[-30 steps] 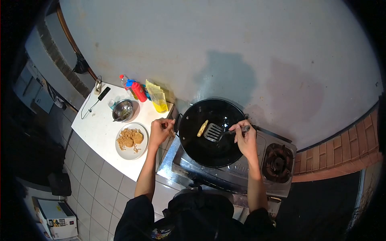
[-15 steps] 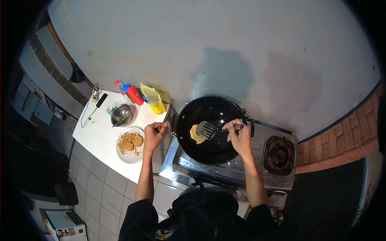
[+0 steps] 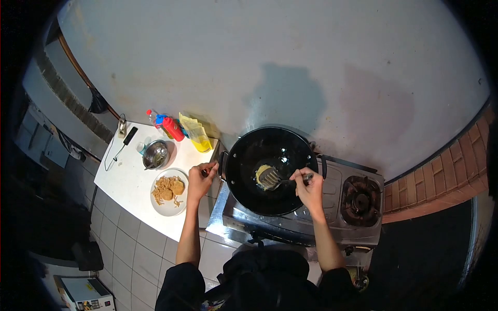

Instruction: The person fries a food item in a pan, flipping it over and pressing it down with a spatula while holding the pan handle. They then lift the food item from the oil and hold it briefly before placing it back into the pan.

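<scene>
Over the stove (image 3: 290, 220), best done with right hand (image 3: 308, 189) fingers clenched on the one slotted spatula (image 3: 270, 178), blade pressed flat on the single yellow patty (image 3: 262, 170) mid-wok (image 3: 249, 153), left hand (image 3: 197, 179) fingers curled shut on the wok handle (image 3: 222, 165) for steadiness; alongside, one plate (image 3: 158, 206), one steel bowl (image 3: 155, 154), one red bottle (image 3: 173, 128).

Back of the white countertop (image 3: 122, 173) is packed: red squeeze bottle (image 3: 173, 128), yellow plastic bag (image 3: 195, 133), steel bowl (image 3: 155, 154), white plate of fried food (image 3: 167, 187). Left hand (image 3: 197, 180) on the handle of the black wok (image 3: 282, 147) plugs the plate-wok gap, and the right hand (image 3: 309, 186) has its slotted metal spatula (image 3: 270, 178) sitting mid-wok. Open: countertop's left strip, right gas burner (image 3: 361, 201).
</scene>
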Action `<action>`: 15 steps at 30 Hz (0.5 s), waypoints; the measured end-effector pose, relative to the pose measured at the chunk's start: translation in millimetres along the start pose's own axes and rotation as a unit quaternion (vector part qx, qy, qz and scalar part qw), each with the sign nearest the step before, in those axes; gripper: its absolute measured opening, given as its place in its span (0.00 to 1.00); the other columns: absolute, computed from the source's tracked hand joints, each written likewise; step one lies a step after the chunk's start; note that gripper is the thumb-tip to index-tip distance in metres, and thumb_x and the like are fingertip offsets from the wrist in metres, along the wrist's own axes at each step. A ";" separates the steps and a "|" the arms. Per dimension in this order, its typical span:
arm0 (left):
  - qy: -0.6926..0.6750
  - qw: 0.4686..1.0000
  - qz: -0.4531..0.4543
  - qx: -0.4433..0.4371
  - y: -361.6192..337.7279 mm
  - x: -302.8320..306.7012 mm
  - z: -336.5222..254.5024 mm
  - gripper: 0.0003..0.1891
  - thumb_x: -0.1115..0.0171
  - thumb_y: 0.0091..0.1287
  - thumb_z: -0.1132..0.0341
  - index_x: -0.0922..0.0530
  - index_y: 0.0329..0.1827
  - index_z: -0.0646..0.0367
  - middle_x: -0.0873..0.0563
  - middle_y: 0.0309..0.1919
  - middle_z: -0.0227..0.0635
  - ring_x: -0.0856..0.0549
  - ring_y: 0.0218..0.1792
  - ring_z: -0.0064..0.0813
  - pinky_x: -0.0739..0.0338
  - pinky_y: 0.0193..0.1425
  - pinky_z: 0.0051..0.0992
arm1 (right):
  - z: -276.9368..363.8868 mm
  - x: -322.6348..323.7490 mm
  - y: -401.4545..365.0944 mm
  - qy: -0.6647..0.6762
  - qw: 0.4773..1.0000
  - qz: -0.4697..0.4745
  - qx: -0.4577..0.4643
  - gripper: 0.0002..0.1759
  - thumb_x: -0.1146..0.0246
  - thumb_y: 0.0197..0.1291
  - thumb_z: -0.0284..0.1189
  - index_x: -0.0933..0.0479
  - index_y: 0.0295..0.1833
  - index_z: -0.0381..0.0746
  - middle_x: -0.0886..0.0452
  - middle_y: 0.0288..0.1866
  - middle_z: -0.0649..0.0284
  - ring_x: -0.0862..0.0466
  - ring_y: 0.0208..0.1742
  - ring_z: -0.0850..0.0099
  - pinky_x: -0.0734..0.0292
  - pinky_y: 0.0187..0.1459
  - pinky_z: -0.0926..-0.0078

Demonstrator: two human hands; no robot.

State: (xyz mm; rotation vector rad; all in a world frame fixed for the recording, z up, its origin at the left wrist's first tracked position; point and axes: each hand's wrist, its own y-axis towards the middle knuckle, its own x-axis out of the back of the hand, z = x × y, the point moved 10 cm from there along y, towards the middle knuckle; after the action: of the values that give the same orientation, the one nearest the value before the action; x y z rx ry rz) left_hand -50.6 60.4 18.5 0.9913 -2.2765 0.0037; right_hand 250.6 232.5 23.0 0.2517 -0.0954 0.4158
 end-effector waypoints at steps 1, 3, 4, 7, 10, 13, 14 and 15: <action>0.007 1.000 0.002 0.004 -0.4 -1.3 0.0 0.12 0.32 0.62 0.65 0.15 0.39 0.68 0.26 0.15 0.32 0.30 0.19 0.18 0.34 0.24 0.23 | 7.5 -1.8 -2.0 -0.032 0.999 -0.004 0.023 0.13 0.39 0.62 0.23 0.23 0.24 0.32 0.23 0.17 0.66 0.30 0.20 0.87 0.38 0.22 0.83; 0.002 1.000 0.000 -0.003 -0.4 -5.1 -0.2 0.12 0.32 0.61 0.65 0.15 0.37 0.68 0.26 0.14 0.32 0.30 0.18 0.18 0.34 0.24 0.23 | 11.3 -8.9 -4.7 -0.042 0.997 0.001 0.063 0.15 0.38 0.60 0.22 0.26 0.20 0.32 0.25 0.14 0.64 0.31 0.17 0.86 0.39 0.21 0.81; -0.001 1.000 -0.001 -0.007 -0.7 -6.8 -0.4 0.11 0.32 0.61 0.66 0.15 0.36 0.69 0.26 0.14 0.32 0.30 0.18 0.18 0.33 0.24 0.24 | 7.3 -11.5 -5.7 -0.017 0.998 -0.005 0.058 0.16 0.37 0.58 0.20 0.30 0.18 0.32 0.26 0.14 0.62 0.31 0.17 0.86 0.40 0.20 0.80; 0.002 1.000 -0.011 -0.006 -1.2 -5.9 -3.7 0.11 0.31 0.61 0.67 0.16 0.34 0.70 0.26 0.14 0.32 0.30 0.18 0.18 0.34 0.24 0.23 | -5.7 -14.5 -3.9 -0.035 0.998 -0.002 0.058 0.16 0.38 0.54 0.19 0.35 0.17 0.32 0.28 0.13 0.60 0.31 0.17 0.86 0.40 0.20 0.79; 0.009 1.000 0.004 0.018 -1.9 -8.7 2.0 0.11 0.32 0.62 0.64 0.14 0.37 0.66 0.25 0.16 0.29 0.29 0.21 0.18 0.33 0.26 0.24 | -12.3 -18.8 -2.0 -0.041 0.998 0.008 0.045 0.16 0.38 0.50 0.18 0.37 0.17 0.33 0.29 0.13 0.59 0.31 0.17 0.83 0.39 0.20 0.77; -0.007 1.000 0.000 0.023 -2.7 -9.3 3.6 0.11 0.33 0.62 0.65 0.15 0.37 0.66 0.24 0.16 0.29 0.29 0.21 0.17 0.33 0.26 0.23 | -10.7 -18.4 1.0 -0.065 0.997 -0.009 0.050 0.14 0.39 0.49 0.19 0.37 0.17 0.33 0.30 0.14 0.58 0.30 0.17 0.80 0.38 0.21 0.75; -0.006 1.000 0.000 0.026 -3.8 -10.2 3.6 0.11 0.33 0.62 0.65 0.15 0.37 0.66 0.24 0.16 0.29 0.29 0.21 0.17 0.33 0.26 0.23 | -12.3 -17.9 2.0 -0.081 0.996 -0.017 0.033 0.14 0.39 0.49 0.20 0.36 0.17 0.33 0.30 0.14 0.57 0.30 0.17 0.79 0.37 0.21 0.74; -0.015 1.000 -0.011 0.018 -4.1 -9.3 0.7 0.10 0.32 0.62 0.67 0.16 0.35 0.68 0.26 0.15 0.29 0.30 0.19 0.17 0.35 0.24 0.22 | -14.0 -17.1 2.3 -0.097 0.995 -0.026 0.016 0.14 0.39 0.49 0.21 0.36 0.18 0.33 0.30 0.14 0.57 0.30 0.17 0.78 0.37 0.21 0.73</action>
State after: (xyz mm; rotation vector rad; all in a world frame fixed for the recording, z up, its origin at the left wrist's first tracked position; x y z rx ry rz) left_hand -43.6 63.4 11.7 1.0405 -2.3005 0.0199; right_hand 234.7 231.5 7.5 0.3257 -0.2730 0.3405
